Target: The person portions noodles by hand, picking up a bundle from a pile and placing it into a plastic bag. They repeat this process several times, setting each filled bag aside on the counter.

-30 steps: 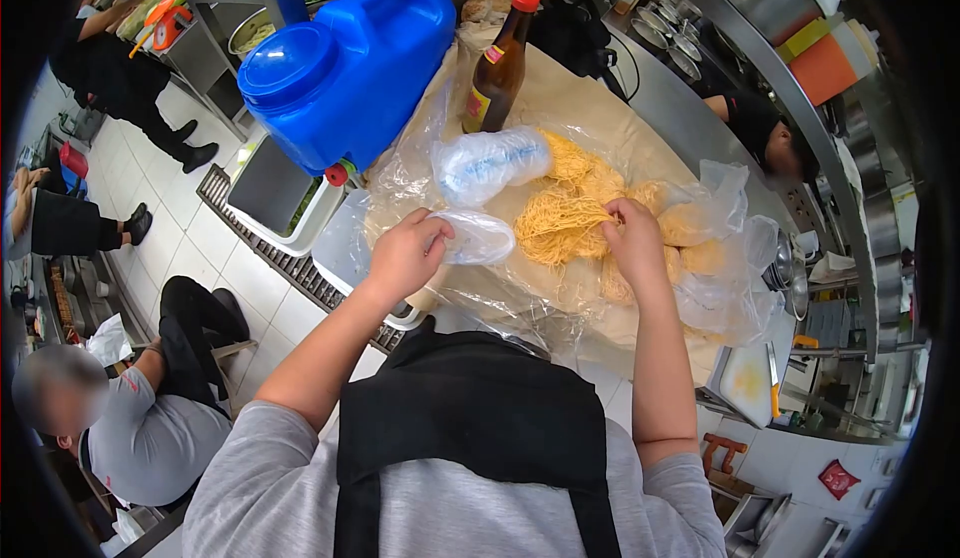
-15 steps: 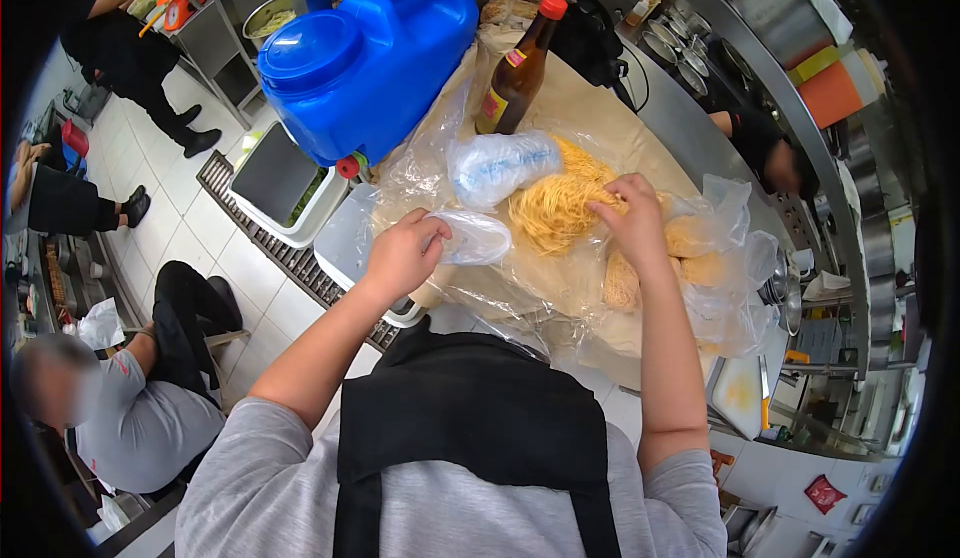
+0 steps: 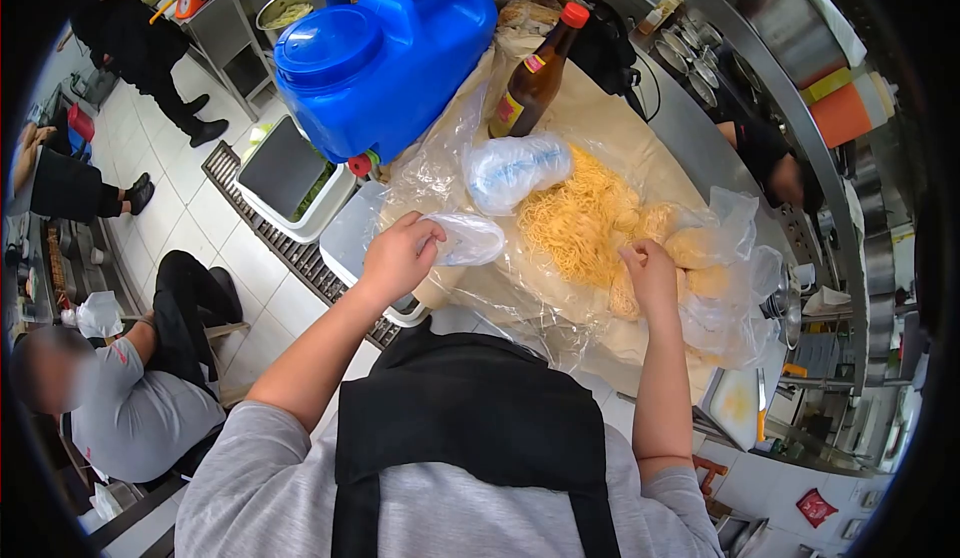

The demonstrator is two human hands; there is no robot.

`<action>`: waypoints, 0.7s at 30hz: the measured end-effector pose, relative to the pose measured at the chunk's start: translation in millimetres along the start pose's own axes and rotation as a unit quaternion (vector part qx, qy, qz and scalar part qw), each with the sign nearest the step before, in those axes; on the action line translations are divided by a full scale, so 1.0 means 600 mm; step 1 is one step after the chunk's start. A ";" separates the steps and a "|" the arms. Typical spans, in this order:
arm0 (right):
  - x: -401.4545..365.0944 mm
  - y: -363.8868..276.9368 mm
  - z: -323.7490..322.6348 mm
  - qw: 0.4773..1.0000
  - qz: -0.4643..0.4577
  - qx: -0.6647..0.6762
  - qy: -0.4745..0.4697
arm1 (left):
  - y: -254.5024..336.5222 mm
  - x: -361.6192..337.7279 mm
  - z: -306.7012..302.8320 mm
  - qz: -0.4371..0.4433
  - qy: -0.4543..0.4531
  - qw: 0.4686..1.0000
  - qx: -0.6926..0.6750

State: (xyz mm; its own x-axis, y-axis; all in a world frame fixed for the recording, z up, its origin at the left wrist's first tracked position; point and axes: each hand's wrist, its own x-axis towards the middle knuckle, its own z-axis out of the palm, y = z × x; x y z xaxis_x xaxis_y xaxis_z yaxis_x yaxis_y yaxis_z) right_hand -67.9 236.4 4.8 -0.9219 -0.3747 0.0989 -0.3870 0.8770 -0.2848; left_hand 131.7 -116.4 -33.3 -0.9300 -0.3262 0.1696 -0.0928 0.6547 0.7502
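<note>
My left hand [image 3: 402,256] pinches the edge of a small clear plastic bag [image 3: 468,241], whose mouth hangs partly open to the right. My right hand [image 3: 652,274] has its fingertips drawn together at the right edge of a loose heap of yellow noodles [image 3: 568,228]. What those fingers hold, if anything, cannot be made out. Beside that hand, rounded noodle bundles [image 3: 692,248] lie in a large clear bag [image 3: 735,223]. A packet of plastic bags with blue print [image 3: 518,172] rests against the heap's upper left side.
Behind the noodles stand a brown bottle with a red cap [image 3: 540,73] and a big blue jug [image 3: 390,58]. Clear sheeting and brown paper [image 3: 640,148] cover the table. A cutting board with a knife [image 3: 738,403] is at right. A seated person [image 3: 145,408] is at left; other people are farther off.
My right hand has moved down and right, off the middle of the noodle heap, and its fingers have drawn together. The heap looks looser and more spread. My left hand keeps the small bag.
</note>
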 end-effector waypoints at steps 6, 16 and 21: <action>0.062 -0.087 0.040 0.988 -0.125 0.086 -0.017 | 0.005 0.004 0.014 0.000 -0.013 1.000 -0.001; 0.099 -0.166 0.074 0.987 -0.111 0.105 -0.054 | 0.017 0.009 0.023 0.024 -0.006 1.000 -0.015; 0.077 -0.103 -0.047 0.922 -0.049 0.383 -0.025 | -0.001 -0.005 0.014 -0.004 -0.010 1.000 -0.012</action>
State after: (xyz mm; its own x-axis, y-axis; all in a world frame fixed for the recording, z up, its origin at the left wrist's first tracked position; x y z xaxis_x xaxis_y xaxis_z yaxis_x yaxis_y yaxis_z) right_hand -87.3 173.4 53.9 -0.8738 -0.4707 0.1219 -0.3234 0.3753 -0.8687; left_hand 131.4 -110.0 -39.9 -0.9359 -0.3183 0.1507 -0.0929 0.6358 0.7662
